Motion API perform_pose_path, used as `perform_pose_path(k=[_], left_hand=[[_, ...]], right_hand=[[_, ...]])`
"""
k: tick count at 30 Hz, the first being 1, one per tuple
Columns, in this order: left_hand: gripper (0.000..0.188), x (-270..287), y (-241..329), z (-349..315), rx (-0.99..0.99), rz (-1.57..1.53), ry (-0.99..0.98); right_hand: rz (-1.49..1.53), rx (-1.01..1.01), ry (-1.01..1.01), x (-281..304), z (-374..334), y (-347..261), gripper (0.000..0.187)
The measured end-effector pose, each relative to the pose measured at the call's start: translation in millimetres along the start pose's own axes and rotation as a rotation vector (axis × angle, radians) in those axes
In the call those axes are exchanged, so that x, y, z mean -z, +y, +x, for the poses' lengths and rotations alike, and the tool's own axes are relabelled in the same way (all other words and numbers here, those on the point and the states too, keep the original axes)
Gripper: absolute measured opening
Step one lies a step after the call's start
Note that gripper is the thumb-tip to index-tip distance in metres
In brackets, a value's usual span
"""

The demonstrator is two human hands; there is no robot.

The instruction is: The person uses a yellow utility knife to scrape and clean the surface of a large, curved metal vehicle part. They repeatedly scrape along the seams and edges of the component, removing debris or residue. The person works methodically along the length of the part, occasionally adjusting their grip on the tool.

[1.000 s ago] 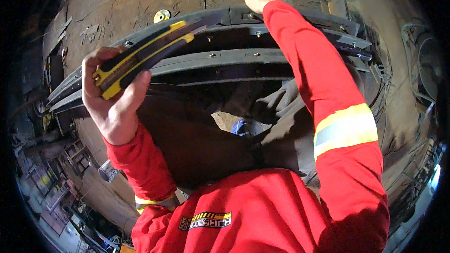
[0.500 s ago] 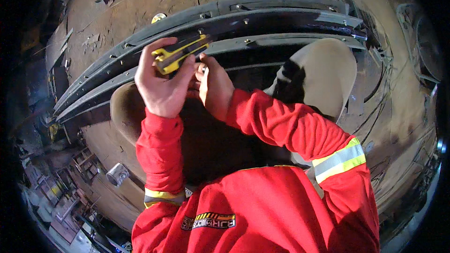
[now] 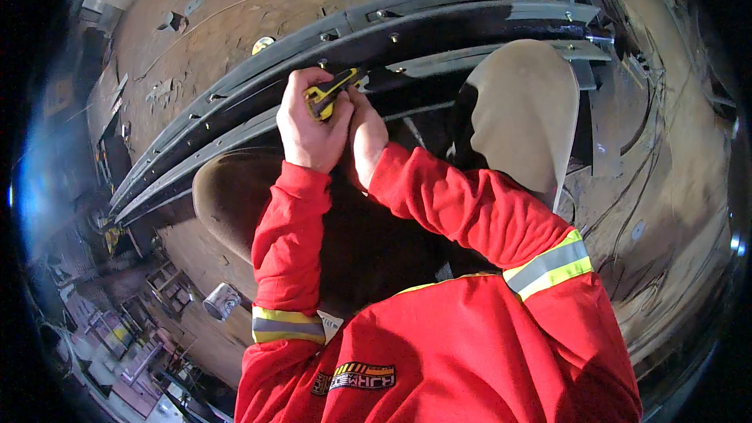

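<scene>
My left hand point(image 3: 308, 127) is closed round a yellow-and-black utility knife point(image 3: 323, 100), its front end pointing up and to the right. Pressed in beside it, my right hand point(image 3: 366, 135) has its fingers curled in near the front of the knife. What those fingers hold, if anything, is hidden. Both hands are over the gap between my knees, close to the near edge of long, dark curved metal beams point(image 3: 439, 27) lying on the floor. Bolts point(image 3: 394, 37) stand along the beams.
My bent knees, the left point(image 3: 227, 196) and the right point(image 3: 525, 110), flank the hands. A round tin point(image 3: 263, 45) sits beyond the beams. At the lower left a white bucket point(image 3: 222, 301) lies near stacked clutter. Cables point(image 3: 638, 188) trail across the floor at right.
My left hand has moved right and turned, bringing the knife against the right hand. The hands are closer together. The whole view has shifted slightly.
</scene>
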State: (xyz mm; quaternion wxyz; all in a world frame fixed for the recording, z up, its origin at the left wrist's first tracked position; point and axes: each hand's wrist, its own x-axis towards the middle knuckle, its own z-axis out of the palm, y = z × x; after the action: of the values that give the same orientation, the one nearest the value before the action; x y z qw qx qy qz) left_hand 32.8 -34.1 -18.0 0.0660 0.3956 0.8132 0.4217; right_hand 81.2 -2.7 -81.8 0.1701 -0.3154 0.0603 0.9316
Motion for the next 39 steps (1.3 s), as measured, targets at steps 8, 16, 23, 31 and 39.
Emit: perform_pose_path(k=[8,16,23,31,39], left_hand=[[0.029,-0.2,5.2,1.0,0.010,0.066,0.016],[0.031,-5.7,-0.1,1.9,0.026,0.061,-0.006],[0.031,-10.3,5.5,1.8,0.065,0.135,0.022],[0.033,-13.8,10.7,4.5,0.045,0.188,0.042],[0.035,-14.8,5.7,2.7,0.060,0.164,0.048]], right_hand=[[-0.114,0.033,0.038,-12.9,-11.7,-6.1,0.034],[-0.203,0.058,0.151,-31.6,-29.3,-22.1,0.032],[-0.146,0.026,0.168,-31.5,-21.9,-24.5,0.031],[-0.095,0.016,0.169,-25.9,-19.3,-26.7,0.030],[-0.050,0.042,0.178,-23.7,-14.7,-21.6,0.035]])
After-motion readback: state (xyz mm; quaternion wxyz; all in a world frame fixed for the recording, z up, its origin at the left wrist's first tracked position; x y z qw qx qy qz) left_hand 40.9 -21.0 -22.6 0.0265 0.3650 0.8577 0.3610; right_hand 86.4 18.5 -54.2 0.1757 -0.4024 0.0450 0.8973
